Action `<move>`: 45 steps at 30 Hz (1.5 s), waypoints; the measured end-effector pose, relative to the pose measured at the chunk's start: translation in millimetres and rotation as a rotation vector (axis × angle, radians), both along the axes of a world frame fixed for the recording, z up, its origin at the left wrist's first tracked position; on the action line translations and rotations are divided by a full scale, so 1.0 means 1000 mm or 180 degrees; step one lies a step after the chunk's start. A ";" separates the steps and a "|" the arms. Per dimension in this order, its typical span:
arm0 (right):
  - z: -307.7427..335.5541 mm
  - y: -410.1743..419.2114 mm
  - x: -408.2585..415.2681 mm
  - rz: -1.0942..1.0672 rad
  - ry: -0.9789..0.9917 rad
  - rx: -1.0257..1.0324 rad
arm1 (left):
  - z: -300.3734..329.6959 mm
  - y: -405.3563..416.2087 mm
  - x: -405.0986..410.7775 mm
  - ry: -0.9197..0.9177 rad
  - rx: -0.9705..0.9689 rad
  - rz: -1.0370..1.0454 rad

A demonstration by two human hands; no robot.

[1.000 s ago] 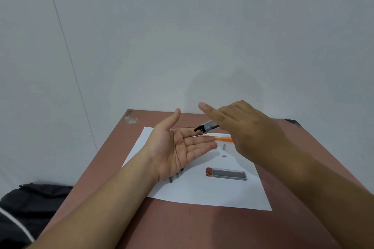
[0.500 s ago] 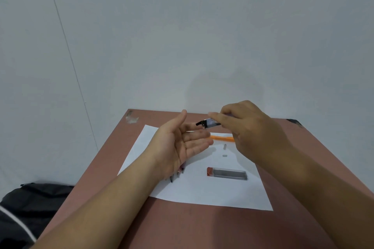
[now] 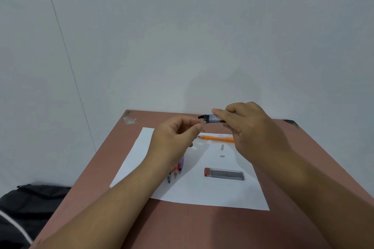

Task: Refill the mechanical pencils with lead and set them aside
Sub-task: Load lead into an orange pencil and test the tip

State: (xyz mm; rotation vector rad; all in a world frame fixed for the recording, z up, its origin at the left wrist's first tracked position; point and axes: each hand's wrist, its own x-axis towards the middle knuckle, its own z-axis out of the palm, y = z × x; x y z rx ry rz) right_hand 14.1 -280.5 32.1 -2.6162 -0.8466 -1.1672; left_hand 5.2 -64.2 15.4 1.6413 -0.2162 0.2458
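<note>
My right hand (image 3: 249, 127) holds a small clear lead case (image 3: 212, 118) with its black cap flipped open, above the far part of the white paper (image 3: 202, 192). My left hand (image 3: 174, 141) is curled just left of the case mouth, and its thumb and forefinger pinch what looks like a thin lead, barely visible. An orange mechanical pencil (image 3: 216, 139) lies on the paper under my hands. Several more pencils (image 3: 177, 170) lie partly hidden under my left wrist. A second lead case (image 3: 224, 174) with a red end lies flat on the paper.
Two small white pieces (image 3: 222, 147) (image 3: 222, 156) lie on the paper between the orange pencil and the flat case. The brown table (image 3: 192, 226) stands against a grey wall. A black bag (image 3: 30, 208) sits on the floor to the left.
My left hand turned from palm-up and flat to curled, with its fingertips pinched by the case mouth. My right hand lifted the case a little and shifted right.
</note>
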 end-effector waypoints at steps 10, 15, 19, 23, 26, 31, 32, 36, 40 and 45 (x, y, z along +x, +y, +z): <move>0.000 0.006 -0.006 -0.0112 0.0102 -0.0080 | 0.002 -0.001 -0.002 -0.0076 0.0039 0.0091; 0.001 0.006 -0.008 -0.0142 0.0042 -0.0057 | 0.002 0.000 -0.003 -0.0133 0.0094 0.0094; -0.001 0.005 -0.009 -0.0154 0.0083 0.0131 | 0.002 0.003 -0.001 -0.0083 0.0031 0.0152; -0.005 0.003 -0.011 -0.0206 0.0345 0.0425 | 0.002 0.009 0.003 -0.0103 -0.0165 0.0269; -0.007 0.005 -0.015 -0.0385 0.0774 0.0826 | 0.004 0.016 0.006 -0.0168 -0.0310 0.0419; -0.003 0.012 -0.025 -0.0574 0.1755 0.1800 | 0.005 0.022 0.010 -0.0209 -0.0508 0.0678; -0.002 0.014 -0.026 -0.0483 0.1918 0.2131 | 0.005 0.023 0.011 -0.0185 -0.0536 0.0708; -0.003 0.022 -0.034 -0.0225 0.2300 0.2827 | 0.003 0.023 0.014 -0.0108 -0.0561 0.0763; -0.005 0.026 -0.040 -0.0141 0.2311 0.2881 | 0.003 0.021 0.015 -0.0100 -0.0515 0.0781; -0.008 0.029 -0.040 -0.0185 0.2212 0.2887 | 0.002 0.020 0.016 -0.0091 -0.0403 0.0798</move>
